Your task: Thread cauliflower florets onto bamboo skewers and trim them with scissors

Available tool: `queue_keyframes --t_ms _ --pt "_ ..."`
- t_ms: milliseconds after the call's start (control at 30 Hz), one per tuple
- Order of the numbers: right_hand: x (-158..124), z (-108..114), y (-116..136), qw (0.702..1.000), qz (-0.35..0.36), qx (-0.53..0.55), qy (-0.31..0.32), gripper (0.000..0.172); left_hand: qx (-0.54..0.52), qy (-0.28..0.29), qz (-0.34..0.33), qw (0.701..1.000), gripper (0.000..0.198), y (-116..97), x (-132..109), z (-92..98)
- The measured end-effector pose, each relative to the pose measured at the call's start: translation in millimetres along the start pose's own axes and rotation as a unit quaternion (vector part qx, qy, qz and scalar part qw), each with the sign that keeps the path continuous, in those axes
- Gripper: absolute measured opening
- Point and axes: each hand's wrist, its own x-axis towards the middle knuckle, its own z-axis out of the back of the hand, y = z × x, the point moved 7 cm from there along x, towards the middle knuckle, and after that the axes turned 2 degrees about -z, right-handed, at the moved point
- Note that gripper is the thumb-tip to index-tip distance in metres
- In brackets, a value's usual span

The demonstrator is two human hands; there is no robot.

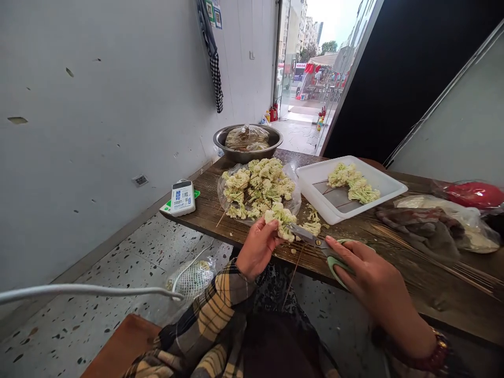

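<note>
My left hand [260, 245] is closed around a cauliflower floret [280, 216], held above the table's front edge. Fingers of my right hand [368, 273] are wrapped in the green handles of a pair of scissors [309, 236]. The blades point left and reach the floret's underside. Just beyond my left hand lies a pile of cauliflower [263, 184] on a clear plastic bag, with a few thin sticks among it. Back right of the scissors, a white tray [315, 202] contains skewered cauliflower pieces [352, 182].
A metal bowl [220, 143] with bagged contents stands at the back of the wooden table [205, 214]. A white power bank [183, 198] sits at the left corner. On the right are a dark cloth [423, 228], bamboo skewers [468, 274] and a red bagged item [474, 194].
</note>
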Motion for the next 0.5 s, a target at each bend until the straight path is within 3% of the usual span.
queue_keyframes --t_ms 233,500 --pt "-3.6 -1.2 -11.5 0.999 -0.041 0.019 0.016 0.043 0.033 0.019 0.004 0.999 0.022 0.3 -2.0 -1.9" --pt "-4.0 -7.6 -14.4 0.997 -0.043 0.060 0.028 0.044 0.014 0.016 0.008 1.000 0.025 -0.4 -2.6 1.4"
